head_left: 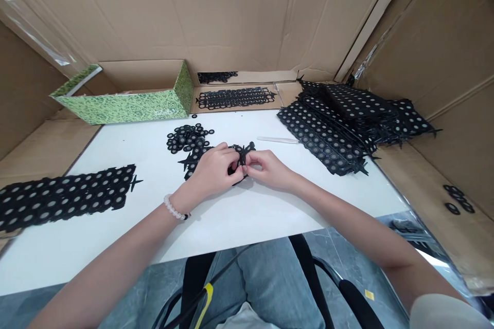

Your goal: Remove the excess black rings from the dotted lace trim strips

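Both hands meet over the white table (216,221), their fingertips nearly touching on a small black piece of linked rings and pointed strips (243,151). Thumb and fingers of my left hand (218,168) are closed on its left side; a beaded bracelet (175,207) circles that wrist. My right hand (268,168) pinches the piece at its right edge. Part of the black piece is hidden beneath the left hand and pokes out to its left. Just beyond lies a heap of loose black rings (187,138).
A green patterned box (146,108) stands back left. A black ring sheet (69,195) lies at left, and a pile of such sheets (339,118) at right, near a thin white stick (278,140). An openwork black strip (235,97) rests on cardboard behind. Cardboard walls (231,10) enclose the table.
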### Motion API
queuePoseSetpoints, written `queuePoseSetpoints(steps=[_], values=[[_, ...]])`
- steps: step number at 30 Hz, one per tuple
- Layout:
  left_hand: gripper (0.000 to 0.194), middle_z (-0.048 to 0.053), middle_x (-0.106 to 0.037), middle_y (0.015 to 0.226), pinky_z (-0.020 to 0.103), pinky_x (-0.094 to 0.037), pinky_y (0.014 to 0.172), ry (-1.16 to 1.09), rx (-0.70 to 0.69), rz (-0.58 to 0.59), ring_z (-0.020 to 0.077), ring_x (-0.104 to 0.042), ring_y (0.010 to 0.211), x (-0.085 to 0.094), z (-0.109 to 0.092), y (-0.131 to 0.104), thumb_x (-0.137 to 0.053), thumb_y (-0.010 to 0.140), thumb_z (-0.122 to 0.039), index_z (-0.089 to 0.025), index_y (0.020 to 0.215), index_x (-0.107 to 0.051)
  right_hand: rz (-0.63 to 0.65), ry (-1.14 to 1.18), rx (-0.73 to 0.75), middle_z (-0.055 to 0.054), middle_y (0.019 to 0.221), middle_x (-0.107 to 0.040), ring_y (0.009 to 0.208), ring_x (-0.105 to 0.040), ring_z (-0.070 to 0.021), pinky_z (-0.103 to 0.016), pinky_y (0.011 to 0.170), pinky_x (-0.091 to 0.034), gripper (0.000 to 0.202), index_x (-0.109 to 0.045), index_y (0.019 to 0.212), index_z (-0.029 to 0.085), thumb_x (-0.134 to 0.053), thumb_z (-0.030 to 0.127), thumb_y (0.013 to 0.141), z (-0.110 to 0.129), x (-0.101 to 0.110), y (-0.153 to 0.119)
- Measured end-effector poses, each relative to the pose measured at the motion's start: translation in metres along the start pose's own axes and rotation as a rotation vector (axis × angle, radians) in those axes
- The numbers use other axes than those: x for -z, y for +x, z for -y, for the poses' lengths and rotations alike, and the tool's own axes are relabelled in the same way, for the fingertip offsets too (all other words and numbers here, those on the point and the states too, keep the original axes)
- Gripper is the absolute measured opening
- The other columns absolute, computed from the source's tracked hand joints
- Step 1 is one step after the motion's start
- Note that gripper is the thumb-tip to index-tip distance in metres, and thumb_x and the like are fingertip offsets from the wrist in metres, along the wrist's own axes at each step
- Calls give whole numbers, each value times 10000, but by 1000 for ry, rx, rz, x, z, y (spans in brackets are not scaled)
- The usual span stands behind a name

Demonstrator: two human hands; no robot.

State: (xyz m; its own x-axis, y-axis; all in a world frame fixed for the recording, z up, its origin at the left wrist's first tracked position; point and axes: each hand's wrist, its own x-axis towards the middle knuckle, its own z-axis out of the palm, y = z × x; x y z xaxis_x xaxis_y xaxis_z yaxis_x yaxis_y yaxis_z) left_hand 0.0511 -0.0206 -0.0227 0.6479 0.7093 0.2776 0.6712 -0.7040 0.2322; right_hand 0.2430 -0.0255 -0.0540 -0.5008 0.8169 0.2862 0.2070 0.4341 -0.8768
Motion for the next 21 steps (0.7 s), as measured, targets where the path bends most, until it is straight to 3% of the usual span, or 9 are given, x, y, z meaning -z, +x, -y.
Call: queuePoseSetpoints(steps=[4,9,15,21], values=[[181,29,-566,612,347,-393,645,-6,-45,5,221,-514,724,5,4,0,-544,781,-247,-232,629,-447,35,73,-17,9,754,-568,726,-520,-131,-241,677,-399,194,-528,772,178,-580,323,890,-2,1,0],[203,28,-562,589,341,-388,622,-7,-88,3,213,-510,697,5,4,-1,-542,779,-247,-232,609,-433,101,111,-58,4,773,-581,730,-523,-134,-256,695,-414,176,-554,790,170,-588,317,881,0,2,-1],[183,30,-587,593,347,-397,609,38,-106,-28,215,-516,685,5,-3,-1,-558,743,-257,-233,604,-442,69,52,-37,1,753,-617,740,-567,-142,-264,726,-438,81,-567,732,171,-571,197,809,1,3,-2],[167,37,-599,606,353,-420,617,63,-124,-72,218,-520,691,2,-5,-2,-558,736,-254,-229,605,-458,31,207,-139,15,733,-575,716,-537,-136,-272,713,-433,27,-551,725,173,-554,185,749,-6,-3,-1]])
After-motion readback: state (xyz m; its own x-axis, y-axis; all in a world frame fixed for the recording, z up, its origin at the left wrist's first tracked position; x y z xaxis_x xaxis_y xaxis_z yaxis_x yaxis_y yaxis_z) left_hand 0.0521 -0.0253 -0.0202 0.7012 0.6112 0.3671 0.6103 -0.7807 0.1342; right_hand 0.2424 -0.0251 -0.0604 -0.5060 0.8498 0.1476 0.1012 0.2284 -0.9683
